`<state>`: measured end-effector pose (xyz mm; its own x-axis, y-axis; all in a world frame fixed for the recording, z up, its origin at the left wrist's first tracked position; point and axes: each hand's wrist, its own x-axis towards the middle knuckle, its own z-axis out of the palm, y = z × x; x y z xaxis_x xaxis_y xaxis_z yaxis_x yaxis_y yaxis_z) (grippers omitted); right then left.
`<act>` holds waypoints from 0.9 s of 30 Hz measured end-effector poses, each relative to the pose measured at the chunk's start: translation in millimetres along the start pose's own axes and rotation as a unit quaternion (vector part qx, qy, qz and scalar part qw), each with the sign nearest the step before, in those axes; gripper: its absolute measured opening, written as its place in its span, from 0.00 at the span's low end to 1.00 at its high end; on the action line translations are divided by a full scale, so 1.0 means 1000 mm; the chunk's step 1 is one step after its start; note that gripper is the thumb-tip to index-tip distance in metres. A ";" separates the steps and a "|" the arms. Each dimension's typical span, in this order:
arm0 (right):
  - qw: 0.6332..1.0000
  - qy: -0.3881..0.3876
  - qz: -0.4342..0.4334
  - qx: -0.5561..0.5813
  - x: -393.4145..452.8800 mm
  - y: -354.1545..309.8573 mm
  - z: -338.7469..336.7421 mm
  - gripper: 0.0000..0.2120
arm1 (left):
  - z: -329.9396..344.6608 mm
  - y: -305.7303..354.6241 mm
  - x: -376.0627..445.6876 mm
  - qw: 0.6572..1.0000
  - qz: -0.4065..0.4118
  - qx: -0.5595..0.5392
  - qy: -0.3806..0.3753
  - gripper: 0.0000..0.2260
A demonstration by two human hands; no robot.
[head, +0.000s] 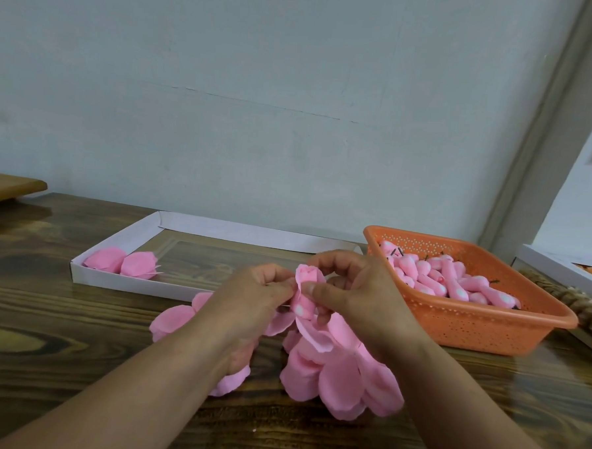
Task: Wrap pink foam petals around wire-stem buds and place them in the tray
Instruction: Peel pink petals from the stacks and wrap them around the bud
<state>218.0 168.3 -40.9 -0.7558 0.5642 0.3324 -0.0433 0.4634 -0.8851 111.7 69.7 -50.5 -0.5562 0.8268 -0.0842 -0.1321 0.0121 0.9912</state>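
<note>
wall (260, 85): pale grey-blue (faint crack) | table (57, 366): dark glossy wood grain | light: soft, even

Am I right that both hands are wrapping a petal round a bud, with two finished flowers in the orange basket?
Not quite. The head view shows the two finished flowers lying in the white tray, not the orange basket, which holds bare buds. The left hand and right hand are indeed wrapping a petal round a bud.
</note>
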 end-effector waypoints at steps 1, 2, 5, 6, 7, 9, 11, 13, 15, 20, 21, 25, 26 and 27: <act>1.000 -0.002 -0.001 -0.002 0.000 0.000 0.001 0.08 | 0.000 0.000 0.000 1.000 -0.001 0.004 0.000 0.07; 1.000 -0.002 0.000 -0.003 0.000 0.000 0.002 0.09 | 0.000 0.000 0.000 1.000 -0.003 0.010 0.001 0.07; 1.000 -0.001 0.000 0.000 -0.002 -0.001 0.004 0.08 | -0.001 -0.002 0.003 0.999 -0.002 0.032 0.014 0.08; 1.000 -0.002 -0.003 0.004 -0.003 -0.002 0.005 0.06 | -0.002 -0.003 0.004 0.999 0.001 0.030 0.018 0.07; 1.000 -0.003 -0.009 0.002 -0.003 -0.003 0.006 0.04 | -0.003 -0.004 0.004 0.999 0.009 0.029 0.022 0.07; 0.999 0.005 -0.027 -0.029 -0.005 -0.005 0.009 0.06 | -0.003 -0.005 0.005 0.999 0.022 0.036 0.027 0.06; 0.998 0.020 -0.039 -0.053 -0.005 -0.006 0.011 0.08 | -0.004 -0.005 0.006 0.998 0.029 0.047 0.029 0.06; 0.997 0.036 -0.041 -0.060 -0.004 -0.005 0.012 0.08 | -0.004 -0.005 0.006 0.998 0.033 0.056 0.024 0.07; 0.995 0.049 -0.040 -0.073 -0.004 -0.005 0.013 0.09 | -0.004 -0.005 0.006 0.997 0.034 0.060 0.023 0.08; 0.996 0.054 -0.030 -0.070 -0.004 -0.005 0.013 0.10 | -0.004 -0.006 0.007 0.998 0.021 0.050 0.018 0.07; 0.996 0.054 -0.028 -0.068 -0.004 -0.005 0.013 0.11 | -0.004 -0.006 0.008 0.999 0.017 0.045 0.020 0.06; 0.996 0.069 -0.029 -0.045 -0.001 -0.006 0.011 0.12 | -0.004 -0.002 0.008 0.999 -0.019 -0.046 0.006 0.08; 0.995 0.083 -0.030 -0.039 0.000 -0.005 0.009 0.13 | -0.004 0.000 0.008 0.992 -0.039 -0.123 -0.009 0.10; 0.994 0.099 -0.030 -0.034 0.001 -0.004 0.007 0.14 | -0.004 0.002 0.007 0.976 -0.062 -0.207 -0.022 0.12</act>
<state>212.8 162.5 -38.7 -0.6095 0.6542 0.4478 -0.0352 0.5420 -0.8397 103.7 73.5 -49.2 -0.4800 0.8569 -0.1877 -0.5222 -0.1072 0.8460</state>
